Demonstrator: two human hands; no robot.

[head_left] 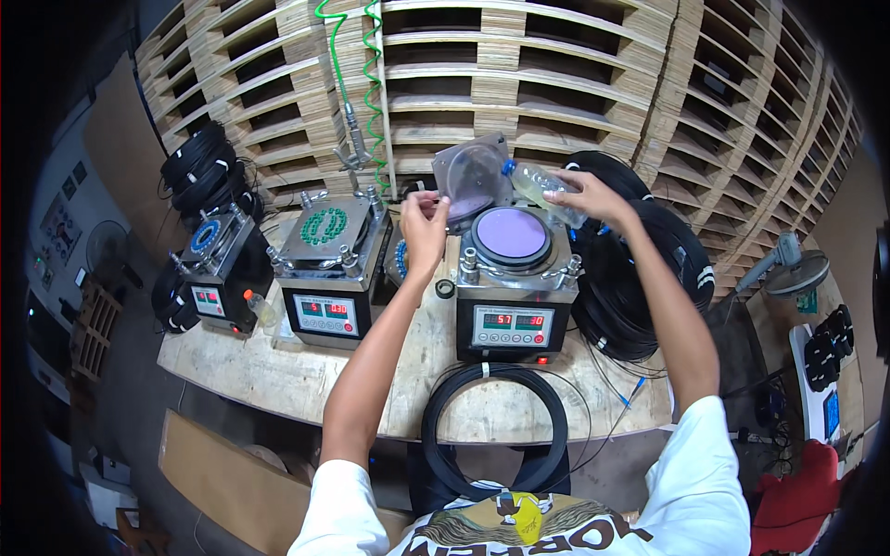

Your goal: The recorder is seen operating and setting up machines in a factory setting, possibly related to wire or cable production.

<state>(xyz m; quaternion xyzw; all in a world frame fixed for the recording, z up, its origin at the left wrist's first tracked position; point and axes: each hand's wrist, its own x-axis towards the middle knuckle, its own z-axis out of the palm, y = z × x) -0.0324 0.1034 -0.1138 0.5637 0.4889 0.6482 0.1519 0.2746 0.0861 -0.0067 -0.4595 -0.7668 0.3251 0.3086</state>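
Lilac disc (511, 233), clear bottle (533, 183) with blue cap (509, 167), white sleeve (697, 468), black cable coil (431, 422).

Behind a pale wooden worktop (250, 368), stacked wooden pallets (496, 42) form a wall, with a green coiled hose (374, 46) hanging before them. At left, black cable coils (199, 165) sit behind a blue-ringed machine (218, 301); an orange-capped bottle (264, 315) stands between it and a green-ringed machine (323, 227). At right is a fan (799, 275).

Bottle (531, 182) partly hidden by right hand (588, 195), left hand (425, 222) perhaps touching clear disc (476, 171), contact too small to tell, shirt (533, 521) cut off below
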